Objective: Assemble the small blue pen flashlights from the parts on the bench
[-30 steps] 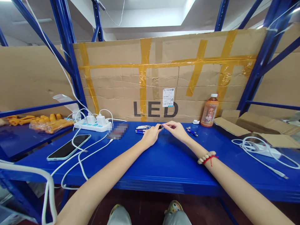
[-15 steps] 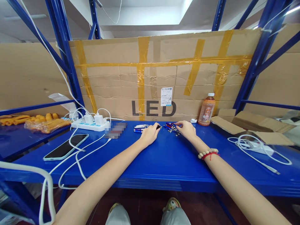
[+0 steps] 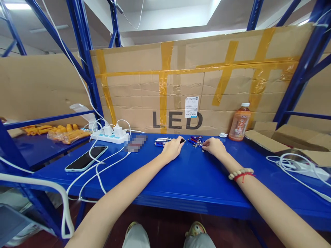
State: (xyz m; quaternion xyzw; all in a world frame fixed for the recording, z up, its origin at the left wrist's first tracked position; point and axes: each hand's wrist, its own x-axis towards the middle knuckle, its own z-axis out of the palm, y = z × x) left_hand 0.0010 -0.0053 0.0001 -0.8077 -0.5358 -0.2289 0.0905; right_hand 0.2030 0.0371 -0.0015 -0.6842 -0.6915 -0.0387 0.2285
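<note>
My left hand (image 3: 173,150) is closed in a pinch around a small black piece (image 3: 182,141) with a shiny tip. Just left of it, silver and blue pen-like tubes (image 3: 160,142) lie side by side on the blue table (image 3: 165,184), partly covered by the hand. My right hand (image 3: 214,147) has its fingertips together at the right edge of a small pile of blue, red and metallic pieces (image 3: 196,140). Whatever lies between those fingertips is too small to make out. The pile sits between both hands.
White cables and a power strip (image 3: 111,137) lie on the left, near a phone (image 3: 86,159). An orange drink bottle (image 3: 239,124), an open cardboard box (image 3: 292,141) and a coiled white cable (image 3: 297,165) are on the right. Taped cardboard (image 3: 144,93) stands behind.
The view has swung slightly left. My right fingertips have moved from the top of the pile to its near right side. My left hand keeps its pinch on the black piece.
</note>
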